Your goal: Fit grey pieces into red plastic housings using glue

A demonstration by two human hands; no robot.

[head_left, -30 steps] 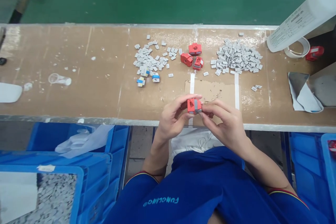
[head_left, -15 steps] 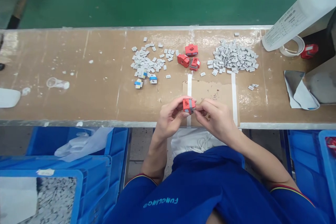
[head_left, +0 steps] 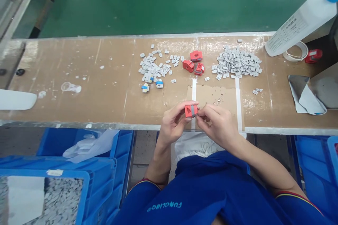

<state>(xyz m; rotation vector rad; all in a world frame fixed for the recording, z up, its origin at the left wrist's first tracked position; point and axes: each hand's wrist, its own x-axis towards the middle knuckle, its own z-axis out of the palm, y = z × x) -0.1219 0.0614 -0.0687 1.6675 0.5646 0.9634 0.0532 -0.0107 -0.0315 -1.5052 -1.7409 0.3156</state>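
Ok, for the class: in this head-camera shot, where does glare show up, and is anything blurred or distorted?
Head view: glare whitens the glossy bench at far left and again right of centre; the bench edges slope across the frame, showing a tilted wide-angle view; the left hand, right hand and red part look reasonably sharp, with no heavy shadow.

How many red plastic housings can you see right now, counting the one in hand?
5 red housings: one held between the left hand and right hand; three together on the bench; one beside the tape roll. The blue bins may hide more.
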